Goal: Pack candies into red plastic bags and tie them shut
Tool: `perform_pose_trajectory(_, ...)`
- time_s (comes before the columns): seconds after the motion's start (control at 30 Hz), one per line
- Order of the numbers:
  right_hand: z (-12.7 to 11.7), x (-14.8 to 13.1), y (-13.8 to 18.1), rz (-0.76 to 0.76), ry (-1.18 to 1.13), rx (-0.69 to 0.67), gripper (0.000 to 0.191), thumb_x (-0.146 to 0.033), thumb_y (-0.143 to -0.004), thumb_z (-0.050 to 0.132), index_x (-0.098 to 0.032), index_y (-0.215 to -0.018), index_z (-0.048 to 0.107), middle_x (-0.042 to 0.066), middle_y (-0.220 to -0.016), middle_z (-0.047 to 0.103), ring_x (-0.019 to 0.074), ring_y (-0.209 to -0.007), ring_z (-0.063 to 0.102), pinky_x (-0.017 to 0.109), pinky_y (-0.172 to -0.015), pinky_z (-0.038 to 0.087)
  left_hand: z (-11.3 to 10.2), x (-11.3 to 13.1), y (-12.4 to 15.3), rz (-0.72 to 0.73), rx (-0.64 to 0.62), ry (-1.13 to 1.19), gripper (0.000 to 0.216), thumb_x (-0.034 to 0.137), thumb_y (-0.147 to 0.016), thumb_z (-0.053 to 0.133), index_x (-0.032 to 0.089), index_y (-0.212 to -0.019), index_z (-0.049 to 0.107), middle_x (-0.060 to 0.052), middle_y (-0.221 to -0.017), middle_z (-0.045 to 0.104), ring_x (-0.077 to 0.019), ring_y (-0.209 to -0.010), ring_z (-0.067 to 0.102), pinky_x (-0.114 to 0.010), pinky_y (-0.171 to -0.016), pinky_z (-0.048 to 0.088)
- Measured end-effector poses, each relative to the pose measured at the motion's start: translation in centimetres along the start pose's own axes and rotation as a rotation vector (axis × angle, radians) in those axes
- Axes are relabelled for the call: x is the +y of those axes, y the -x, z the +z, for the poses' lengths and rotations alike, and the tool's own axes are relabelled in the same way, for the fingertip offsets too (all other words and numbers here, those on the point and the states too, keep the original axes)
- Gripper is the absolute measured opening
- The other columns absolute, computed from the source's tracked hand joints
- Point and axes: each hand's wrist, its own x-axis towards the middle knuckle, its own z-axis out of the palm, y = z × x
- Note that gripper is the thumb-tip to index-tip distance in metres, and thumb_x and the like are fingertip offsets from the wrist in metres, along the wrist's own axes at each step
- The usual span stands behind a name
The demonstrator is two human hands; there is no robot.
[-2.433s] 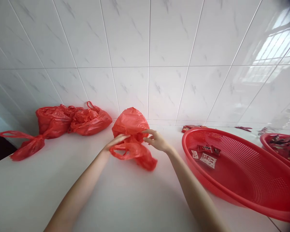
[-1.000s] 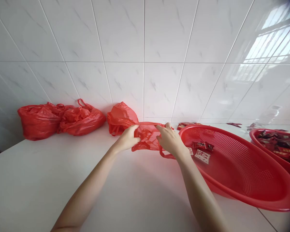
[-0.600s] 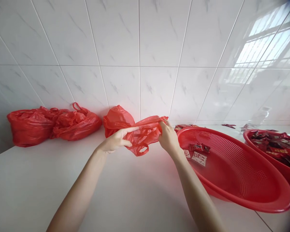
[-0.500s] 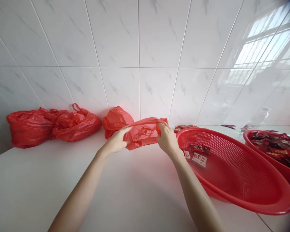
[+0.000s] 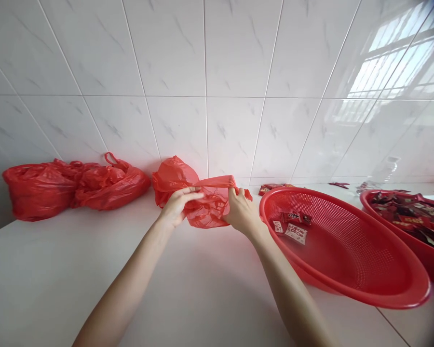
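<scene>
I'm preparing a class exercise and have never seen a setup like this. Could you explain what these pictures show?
There is no machine here: one person works with two bare hands. Every picture comes from a single camera worn on that person's head, looking forward and down. The right hand grips a thin red bag; the left hand is against its other side, though whether it grips is hard to tell. Below them is a white table beside a tiled wall. Farther back, towards the left, stand other red bags. To the right is a big basket with a few packets inside; beyond it, a second basket holds a heap of them.
</scene>
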Motion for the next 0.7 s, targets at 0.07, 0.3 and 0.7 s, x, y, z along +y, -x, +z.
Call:
perform_pose_trajectory(0.07, 0.1, 0.1, 0.0, 0.043, 0.016, -0.026, 0.074, -0.026, -0.071, 0.072, -0.011, -0.135, 0.037, 0.020, -0.121, 0.051, 0.0268, -0.090, 0.062, 0.029, -0.062, 0.042, -0.4, 0.0, 0.1, 0.082, -0.075, -0.263, 0.039, 0.020, -0.061, 0.075, 0.022, -0.100, 0.073, -0.005, -0.111, 0.071, -0.0245, -0.104, 0.064, -0.034, -0.090, 0.050)
perform_pose_trajectory(0.3, -0.1, 0.8, 0.2, 0.055, 0.025, -0.172, 0.069, -0.028, -0.080, 0.060, -0.012, -0.141, 0.031, 0.017, -0.111, 0.062, 0.0305, -0.099, 0.064, 0.034, -0.071, 0.047, -1.3, -0.9, 0.5, 0.134, -0.274, -0.981, 0.030, 0.020, -0.074, 0.049, 0.022, -0.088, 0.076, -0.006, -0.106, 0.072, -0.0262, -0.100, 0.064, -0.032, -0.081, 0.049)
perform_pose_trajectory(0.7, 2.1, 2.3, 2.3, -0.044, 0.261, -0.479, 0.075, -0.006, -0.065, 0.069, -0.015, -0.137, 0.048, 0.018, -0.104, 0.070, 0.0342, -0.099, 0.068, 0.040, -0.076, 0.052, -3.8, -0.7, 0.2, -0.049, -0.616, -1.267, 0.058, 0.017, -0.052, 0.063, 0.022, -0.109, 0.069, -0.007, -0.101, 0.072, -0.0278, -0.084, 0.066, -0.029, -0.067, 0.049)
